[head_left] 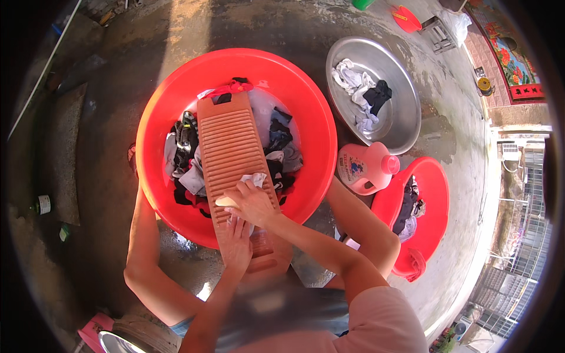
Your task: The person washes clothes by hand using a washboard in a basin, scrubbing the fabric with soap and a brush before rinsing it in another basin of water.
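Note:
A brown plastic washboard [229,141] leans in a large red basin [315,114], its near end towards my lap. My right hand [252,205] grips a pale bar, apparently soap [226,202], against the ridges. White cloth [256,178] shows just beyond its fingers. Lower on the board, my left hand [237,245] holds white fabric down with its fingertips; how much it grips is partly hidden. Wet dark clothes [185,137] and grey ones [291,156] lie in cloudy water on both sides of the board. A red garment [229,89] drapes by its top end.
Right of the basin stand a metal basin [404,110] with white and black laundry, a pink detergent jug [364,170], and a smaller red tub [435,212] holding clothes. My knees flank the large basin. A flat slab [70,154] lies on the concrete floor at left.

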Demonstrator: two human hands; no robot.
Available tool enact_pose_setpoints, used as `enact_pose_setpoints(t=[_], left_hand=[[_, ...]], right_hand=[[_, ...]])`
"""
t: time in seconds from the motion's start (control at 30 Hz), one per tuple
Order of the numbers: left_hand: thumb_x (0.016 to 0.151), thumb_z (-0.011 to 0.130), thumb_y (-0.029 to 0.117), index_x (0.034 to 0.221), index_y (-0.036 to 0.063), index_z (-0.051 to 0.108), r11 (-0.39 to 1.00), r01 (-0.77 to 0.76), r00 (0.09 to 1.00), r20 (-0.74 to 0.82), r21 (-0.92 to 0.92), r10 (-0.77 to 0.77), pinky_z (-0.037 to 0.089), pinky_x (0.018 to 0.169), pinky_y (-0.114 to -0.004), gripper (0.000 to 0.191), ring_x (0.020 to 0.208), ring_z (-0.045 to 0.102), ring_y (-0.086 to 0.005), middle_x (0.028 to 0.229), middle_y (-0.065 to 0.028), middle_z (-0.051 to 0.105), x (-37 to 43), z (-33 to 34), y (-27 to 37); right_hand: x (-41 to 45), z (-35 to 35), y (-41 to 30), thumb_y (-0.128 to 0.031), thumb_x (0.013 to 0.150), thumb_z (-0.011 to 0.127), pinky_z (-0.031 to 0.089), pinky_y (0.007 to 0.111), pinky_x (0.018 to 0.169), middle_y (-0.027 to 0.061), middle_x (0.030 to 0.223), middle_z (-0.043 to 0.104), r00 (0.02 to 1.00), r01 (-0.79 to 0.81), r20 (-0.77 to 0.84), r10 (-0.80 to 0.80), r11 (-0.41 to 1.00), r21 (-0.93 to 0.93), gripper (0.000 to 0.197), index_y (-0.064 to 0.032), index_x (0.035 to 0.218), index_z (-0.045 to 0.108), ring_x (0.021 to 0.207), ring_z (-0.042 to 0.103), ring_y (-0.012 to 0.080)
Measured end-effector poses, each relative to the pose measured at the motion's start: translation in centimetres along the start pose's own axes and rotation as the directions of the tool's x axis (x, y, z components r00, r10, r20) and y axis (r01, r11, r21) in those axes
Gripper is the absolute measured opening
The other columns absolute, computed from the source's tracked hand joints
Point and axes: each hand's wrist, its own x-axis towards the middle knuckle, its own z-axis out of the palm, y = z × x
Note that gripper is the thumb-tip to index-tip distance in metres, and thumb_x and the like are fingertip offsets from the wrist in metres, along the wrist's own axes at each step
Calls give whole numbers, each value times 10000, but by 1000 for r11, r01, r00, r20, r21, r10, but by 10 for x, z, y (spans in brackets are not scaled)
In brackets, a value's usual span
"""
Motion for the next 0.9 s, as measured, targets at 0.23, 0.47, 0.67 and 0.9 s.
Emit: enact_pose_setpoints(t=[0.23, 0.47, 0.67, 0.9], left_hand=[[677, 550, 11, 1192, 32, 485, 993, -116, 990, 82, 20, 114, 319, 1005, -412, 520, 1234, 353, -319, 1353, -130, 349, -7, 11, -5], [719, 578, 123, 1132, 87, 525, 998, -49, 998, 40, 31, 48, 363, 970, -361, 418, 1204, 393, -266, 1322, -77, 389, -9, 10, -12], [803, 538, 177, 1190, 128, 487, 977, -148, 986, 96, 155, 134, 343, 989, -319, 394, 1225, 368, -236, 1322, -53, 387, -12, 10, -26], [754, 555, 119, 1233, 134, 457, 984, -148, 984, 117, 100, 136, 344, 993, -313, 489, 1233, 363, -244, 1344, -49, 364, -18, 3, -22]], right_hand=[[61, 45, 92, -366, 714, 637, 454, 389, 686, 74, 866, 516, 956, -292, -104, 273, 893, -343, 284, -139, 877, 591, 923, 484, 261], [20, 41, 66, -333, 696, 658, 471, 391, 686, 79, 888, 500, 990, -62, -137, 29, 967, -245, 359, -134, 974, 546, 890, 503, 264], [34, 4, 61, -315, 751, 619, 470, 424, 673, 120, 811, 554, 963, -251, -127, 239, 964, -92, 304, -136, 993, 578, 788, 554, 313], [-3, 27, 4, -308, 700, 661, 414, 409, 737, 63, 937, 484, 998, -57, 9, 61, 969, -240, 303, -158, 954, 592, 920, 462, 267]])
